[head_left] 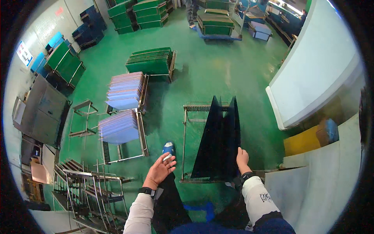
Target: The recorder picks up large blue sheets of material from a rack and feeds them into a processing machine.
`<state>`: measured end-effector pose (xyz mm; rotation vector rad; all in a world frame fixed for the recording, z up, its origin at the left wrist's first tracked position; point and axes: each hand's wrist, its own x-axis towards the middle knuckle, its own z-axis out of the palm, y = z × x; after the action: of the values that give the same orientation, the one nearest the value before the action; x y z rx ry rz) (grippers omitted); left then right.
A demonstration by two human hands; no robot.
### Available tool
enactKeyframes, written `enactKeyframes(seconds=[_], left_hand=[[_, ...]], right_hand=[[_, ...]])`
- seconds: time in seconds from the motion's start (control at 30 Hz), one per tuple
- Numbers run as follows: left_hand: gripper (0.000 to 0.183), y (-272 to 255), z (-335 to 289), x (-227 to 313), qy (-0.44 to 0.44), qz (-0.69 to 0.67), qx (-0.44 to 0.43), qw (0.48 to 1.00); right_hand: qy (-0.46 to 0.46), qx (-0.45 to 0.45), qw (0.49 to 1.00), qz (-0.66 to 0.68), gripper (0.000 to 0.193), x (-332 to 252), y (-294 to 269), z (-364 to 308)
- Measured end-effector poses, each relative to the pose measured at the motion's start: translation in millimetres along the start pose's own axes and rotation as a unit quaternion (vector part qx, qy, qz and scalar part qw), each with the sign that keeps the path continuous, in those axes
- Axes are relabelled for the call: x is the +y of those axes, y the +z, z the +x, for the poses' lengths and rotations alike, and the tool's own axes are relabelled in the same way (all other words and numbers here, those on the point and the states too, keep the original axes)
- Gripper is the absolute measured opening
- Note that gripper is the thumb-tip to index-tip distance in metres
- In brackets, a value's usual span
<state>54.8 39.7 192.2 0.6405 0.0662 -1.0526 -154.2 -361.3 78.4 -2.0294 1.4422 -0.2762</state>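
Observation:
Dark, nearly black flat panels (218, 144) stand on edge in a slotted metal rack (185, 140) on the floor in front of me. At their near right edge is my right hand (242, 159), its fingers closed on the outermost panel. To the left of the rack, my left hand (160, 171) hangs in the air, palm up and fingers spread, holding nothing. Both wrists carry a dark band under pale sleeves. My blue-and-white shoe (168, 149) shows just beyond the left hand.
Left of centre stand two racks of pale violet panels (120, 128), with a rack of green panels (150, 62) beyond. Bare metal racks (91, 191) crowd the lower left. A large white panel-like surface (317, 66) rises at right. A loaded cart (218, 29) and another person's legs (191, 13) are far off.

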Motion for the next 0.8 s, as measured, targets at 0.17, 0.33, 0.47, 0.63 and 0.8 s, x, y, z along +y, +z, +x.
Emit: enactKeyframes(seconds=[0.17,0.33,0.47,0.63,0.8], left_hand=[[0.051,3.5,3.8,-1.0,-0.003,0.004,0.006,1.0],[0.051,6.3,7.3,-1.7,-0.008,-0.002,-0.004,1.0],[0.051,4.2,6.5,-1.4,-0.004,-0.005,0.0,1.0],[0.051,3.5,8.7,-2.7,-0.009,-0.004,0.003,1.0],[0.05,6.5,8.1,-1.9,-0.01,-0.003,0.008,1.0]], right_hand=[[-0.07,-0.037,0.99,-0.117,0.039,-12.5,-11.1,2.1],[-0.095,-0.072,0.982,-0.145,0.032,0.3,-3.7,17.5],[-0.048,-0.119,0.983,-0.129,0.03,-12.0,-4.4,21.3],[0.015,-0.151,0.981,-0.123,0.03,-20.3,-10.2,27.9],[0.045,-0.122,0.985,-0.109,0.026,-20.0,-2.6,27.8]])
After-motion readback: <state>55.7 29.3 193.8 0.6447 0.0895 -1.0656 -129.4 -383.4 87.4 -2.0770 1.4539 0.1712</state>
